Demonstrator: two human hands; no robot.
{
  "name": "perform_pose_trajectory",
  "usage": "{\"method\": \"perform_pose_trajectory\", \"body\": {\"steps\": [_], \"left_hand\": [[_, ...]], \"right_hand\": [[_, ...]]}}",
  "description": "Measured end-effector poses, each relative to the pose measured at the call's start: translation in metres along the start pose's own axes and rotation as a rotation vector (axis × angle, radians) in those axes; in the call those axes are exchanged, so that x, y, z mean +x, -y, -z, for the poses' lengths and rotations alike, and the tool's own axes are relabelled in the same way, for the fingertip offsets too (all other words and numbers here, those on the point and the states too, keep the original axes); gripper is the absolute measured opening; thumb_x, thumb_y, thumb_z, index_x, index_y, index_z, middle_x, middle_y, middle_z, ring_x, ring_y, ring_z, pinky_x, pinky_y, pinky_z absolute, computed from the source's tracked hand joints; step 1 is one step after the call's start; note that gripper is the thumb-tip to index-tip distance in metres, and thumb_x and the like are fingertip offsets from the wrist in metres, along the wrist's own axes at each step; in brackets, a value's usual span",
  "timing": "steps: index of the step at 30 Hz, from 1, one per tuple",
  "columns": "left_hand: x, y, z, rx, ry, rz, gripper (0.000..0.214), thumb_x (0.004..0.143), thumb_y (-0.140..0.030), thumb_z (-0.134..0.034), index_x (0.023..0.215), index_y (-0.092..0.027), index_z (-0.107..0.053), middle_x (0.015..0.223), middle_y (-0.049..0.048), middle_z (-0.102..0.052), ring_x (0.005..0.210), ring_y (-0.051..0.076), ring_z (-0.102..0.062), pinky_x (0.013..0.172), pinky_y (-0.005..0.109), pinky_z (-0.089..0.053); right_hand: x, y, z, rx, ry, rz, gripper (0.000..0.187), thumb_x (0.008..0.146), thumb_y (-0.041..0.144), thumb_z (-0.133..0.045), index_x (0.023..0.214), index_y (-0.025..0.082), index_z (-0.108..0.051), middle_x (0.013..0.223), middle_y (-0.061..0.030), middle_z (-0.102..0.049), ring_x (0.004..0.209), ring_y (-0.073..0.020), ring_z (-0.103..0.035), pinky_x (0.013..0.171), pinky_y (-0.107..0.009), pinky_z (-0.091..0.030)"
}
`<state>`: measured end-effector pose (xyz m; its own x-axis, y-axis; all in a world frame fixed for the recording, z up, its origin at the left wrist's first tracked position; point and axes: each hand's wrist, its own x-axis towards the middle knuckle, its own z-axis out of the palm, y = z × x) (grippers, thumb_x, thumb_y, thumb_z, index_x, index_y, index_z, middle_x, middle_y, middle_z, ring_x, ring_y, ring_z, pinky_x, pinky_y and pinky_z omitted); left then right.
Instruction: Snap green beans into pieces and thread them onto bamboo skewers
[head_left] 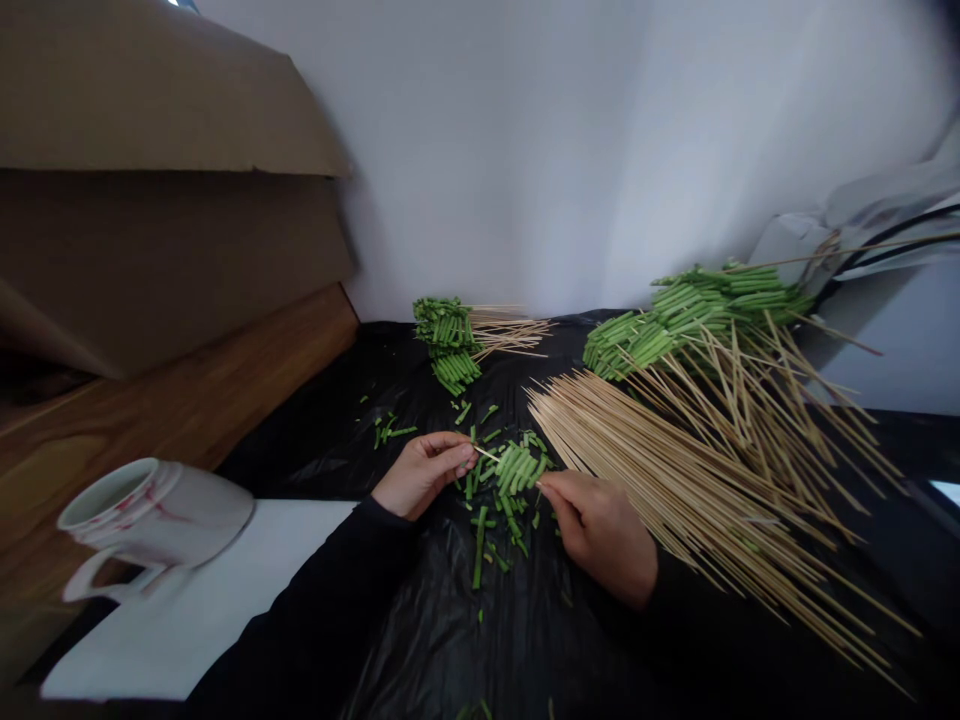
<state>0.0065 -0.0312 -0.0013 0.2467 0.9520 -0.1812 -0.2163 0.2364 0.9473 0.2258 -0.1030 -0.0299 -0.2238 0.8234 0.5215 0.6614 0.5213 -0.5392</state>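
Note:
My left hand [424,472] is closed in a pinch at the pointed end of a thin bamboo skewer [487,454]. Several cut green bean pieces [517,466] are threaded on that skewer between my two hands. My right hand [600,530] is closed, gripping the skewer's other end just right of the beans. Loose green bean pieces [484,530] lie scattered on the black plastic sheet [487,640] under and around my hands.
A big pile of bare bamboo skewers [690,470] spreads right of my right hand. Finished bean skewers lie in stacks at the back middle [450,340] and back right [682,310]. A white mug [150,520] on white paper sits left, with cardboard boxes [150,180] behind.

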Motion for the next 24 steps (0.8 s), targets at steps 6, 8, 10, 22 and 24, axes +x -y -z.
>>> {"method": "perform_pose_trajectory", "body": {"steps": [6, 8, 10, 22, 24], "left_hand": [[-0.002, 0.007, -0.006, 0.191, 0.076, -0.043, 0.023, 0.057, -0.029, -0.086, 0.069, -0.013, -0.073, 0.062, 0.0026, -0.067, 0.058, 0.010, -0.056, 0.059, 0.023, -0.043], [-0.003, 0.010, -0.009, 0.221, 0.089, -0.064, 0.022, 0.059, -0.030, -0.085, 0.069, -0.014, -0.074, 0.063, 0.0024, -0.067, 0.058, 0.011, -0.056, 0.060, 0.024, -0.043], [-0.003, 0.012, -0.010, 0.208, 0.075, -0.081, 0.022, 0.059, -0.030, -0.084, 0.069, -0.014, -0.074, 0.064, 0.0023, -0.067, 0.060, 0.012, -0.056, 0.061, 0.024, -0.043], [0.004, 0.000, 0.007, 0.421, -0.090, -0.223, 0.026, 0.072, -0.038, -0.075, 0.084, -0.016, -0.076, 0.080, 0.0078, -0.073, 0.073, 0.018, -0.062, 0.072, 0.029, -0.046], [0.009, 0.001, 0.014, 0.673, -0.156, -0.354, 0.019, 0.076, -0.033, -0.070, 0.087, -0.018, -0.077, 0.086, 0.0083, -0.073, 0.079, 0.021, -0.063, 0.077, 0.032, -0.045]], "right_hand": [[0.002, 0.005, 0.000, 0.013, 0.014, 0.027, 0.025, 0.093, 0.015, -0.041, 0.083, 0.019, -0.064, 0.080, -0.0054, -0.069, 0.075, -0.0168, -0.064, 0.070, -0.027, -0.045], [0.004, 0.007, 0.001, 0.011, 0.012, 0.015, 0.025, 0.093, 0.015, -0.041, 0.083, 0.019, -0.064, 0.079, -0.0050, -0.069, 0.075, -0.0166, -0.064, 0.069, -0.026, -0.045], [0.005, 0.008, 0.001, 0.007, 0.000, 0.000, 0.025, 0.093, 0.016, -0.042, 0.083, 0.020, -0.064, 0.079, -0.0048, -0.069, 0.074, -0.0165, -0.064, 0.069, -0.026, -0.044], [0.009, -0.004, 0.012, -0.025, -0.109, -0.005, 0.021, 0.092, 0.018, -0.046, 0.085, 0.018, -0.065, 0.082, -0.0053, -0.071, 0.074, -0.0175, -0.065, 0.068, -0.028, -0.046], [0.010, -0.008, 0.014, -0.029, -0.134, -0.007, 0.021, 0.092, 0.019, -0.046, 0.085, 0.019, -0.066, 0.084, -0.0053, -0.072, 0.074, -0.0174, -0.066, 0.069, -0.028, -0.047]]}}
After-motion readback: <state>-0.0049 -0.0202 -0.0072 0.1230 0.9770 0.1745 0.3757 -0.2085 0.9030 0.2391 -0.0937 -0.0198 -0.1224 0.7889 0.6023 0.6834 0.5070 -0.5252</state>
